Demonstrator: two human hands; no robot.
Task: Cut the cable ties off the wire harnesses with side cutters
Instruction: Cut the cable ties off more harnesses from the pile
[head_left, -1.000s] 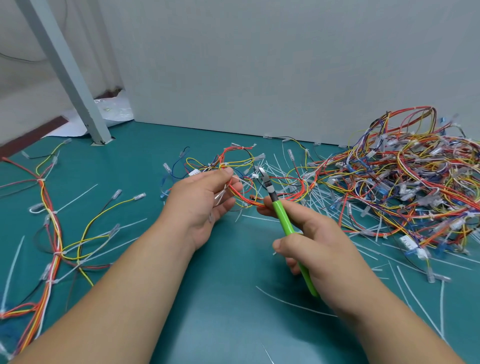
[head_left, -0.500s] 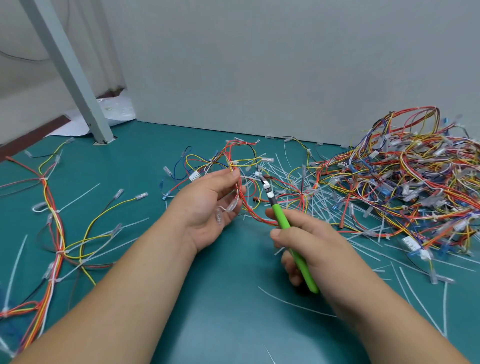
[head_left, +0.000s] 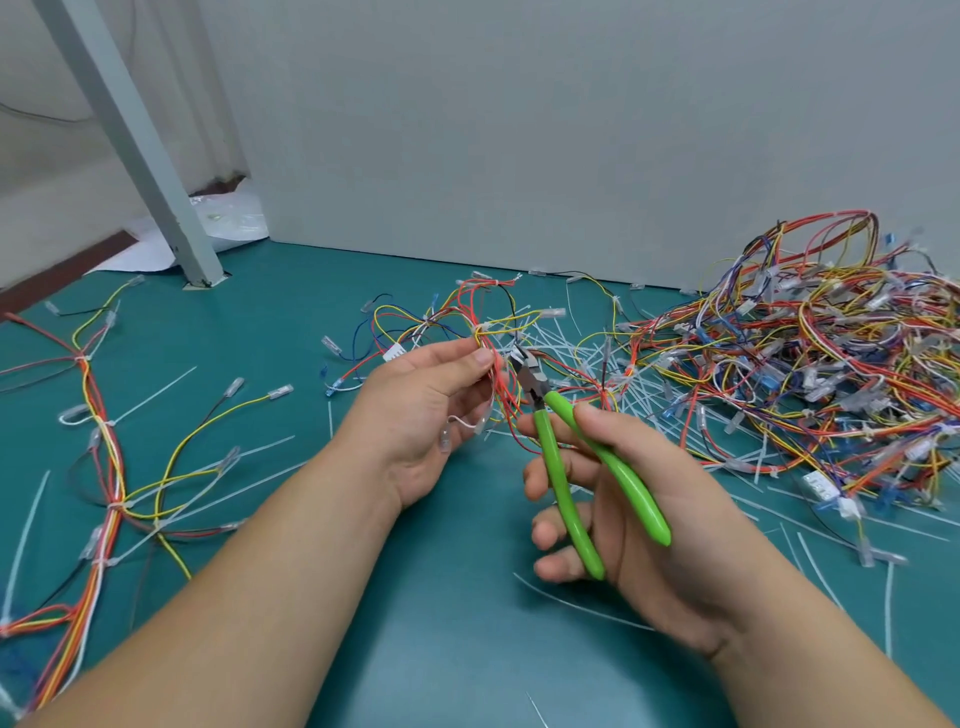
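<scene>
1. The left forearm comes in from the lower left, and the left hand (head_left: 426, 415) is raised above the surface (head_left: 441, 634) with its palm turned toward the camera.
2. Its thumb and curled fingers pinch a wire harness (head_left: 493, 332) of red, yellow, blue and white wires. The loops fan out above and behind the fingertips. One thin white wire with a clear end sleeve lies across the palm.
3. The right forearm comes in from the lower right. The right hand (head_left: 634, 509) is turned palm inward and grips the side cutters (head_left: 556, 467).
4. The thumb lies on the outer green handle and the curled fingers wrap the inner one. The two handles are spread apart in a narrow V.
5. The cutter head points up and away from the person. It sits just beside the left thumb tip, among the red wires of the held harness. Whether the blades touch a cable tie cannot be told.
6. A big tangled pile of harnesses (head_left: 810, 374) lies on the right of the surface, against the wall (head_left: 519, 130).
7. Loose white cable ties (head_left: 587, 348) are scattered between that pile and the hands.
8. Another harness (head_left: 106, 467) is spread flat at the left, near a slanted grey post (head_left: 140, 145).
</scene>
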